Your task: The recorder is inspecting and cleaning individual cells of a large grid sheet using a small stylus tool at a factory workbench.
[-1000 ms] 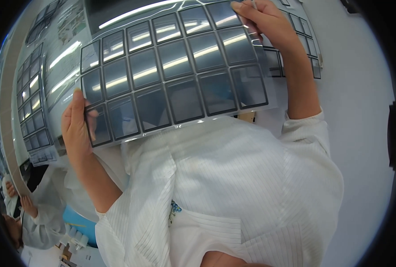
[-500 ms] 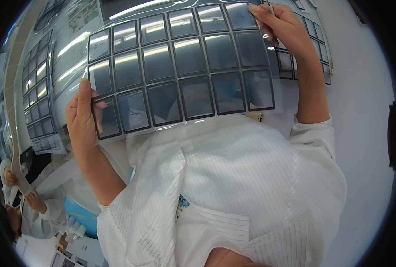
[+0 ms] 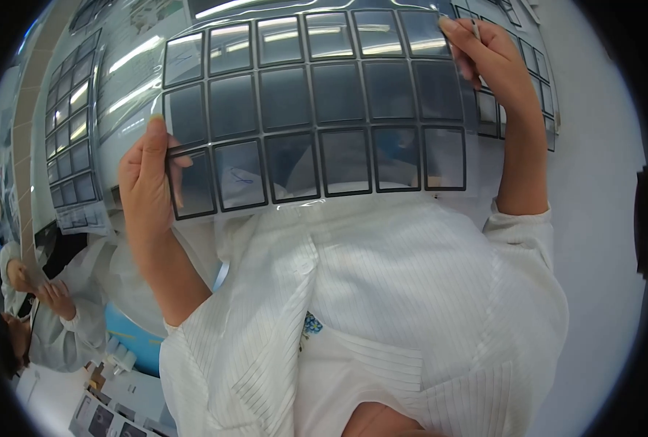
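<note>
Held up in front of me is a clear plastic sheet (image 3: 313,98) with rows of dark, black-framed rectangular panels. Light strips reflect across its upper row, and blue pen marks show on a few panels. My left hand (image 3: 149,167) pinches its left edge, thumb on the upper face and fingers seen through the film behind. At the upper right corner, my right hand (image 3: 488,54) grips the edge between thumb and fingers. A small slim light-coloured object (image 3: 475,29) shows at the right hand's fingers; I cannot make out its kind.
Another sheet of framed panels (image 3: 72,135) lies on the left of the table, and more panels (image 3: 535,80) lie beyond my right hand. Clear film (image 3: 131,84) lies between. At the lower left a co-worker's hands (image 3: 54,297) hold something flat, near a blue round surface (image 3: 131,335).
The sheet has shifted slightly right and levelled, its right side dropping a little. Both my hands moved with it, keeping their grip. The co-worker's hands have shifted slightly.
</note>
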Demonstrator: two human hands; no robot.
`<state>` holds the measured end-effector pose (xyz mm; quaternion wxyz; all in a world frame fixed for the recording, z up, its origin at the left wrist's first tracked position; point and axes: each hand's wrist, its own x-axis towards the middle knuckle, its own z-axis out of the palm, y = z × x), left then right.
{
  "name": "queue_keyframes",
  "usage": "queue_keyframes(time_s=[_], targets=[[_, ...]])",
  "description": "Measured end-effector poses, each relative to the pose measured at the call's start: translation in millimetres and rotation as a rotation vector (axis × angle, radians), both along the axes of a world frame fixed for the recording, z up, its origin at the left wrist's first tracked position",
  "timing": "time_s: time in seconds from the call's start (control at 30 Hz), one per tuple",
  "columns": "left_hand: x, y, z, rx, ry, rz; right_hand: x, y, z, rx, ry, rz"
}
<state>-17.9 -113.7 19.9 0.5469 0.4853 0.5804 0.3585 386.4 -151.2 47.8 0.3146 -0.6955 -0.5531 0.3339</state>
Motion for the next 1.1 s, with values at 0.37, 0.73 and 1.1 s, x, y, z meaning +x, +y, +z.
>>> queue_keyframes(time_s=[0.37, 0.73, 1.1], targets=[[-6.2, 16.8, 13.8, 0.216, 0.324, -0.041, -15.2, 11.5, -5.7, 0.044, -0.057, 0.066], [50.8, -27.0, -3.1, 1.074, 0.869, -0.709, -39.0, 11.9, 3.5, -0.234, -0.202, 0.022], [41.0, -14.6, -17.8, 1.085, 0.379, -0.878, -44.5, 20.1, 13.1, -0.312, -0.234, 0.003]])
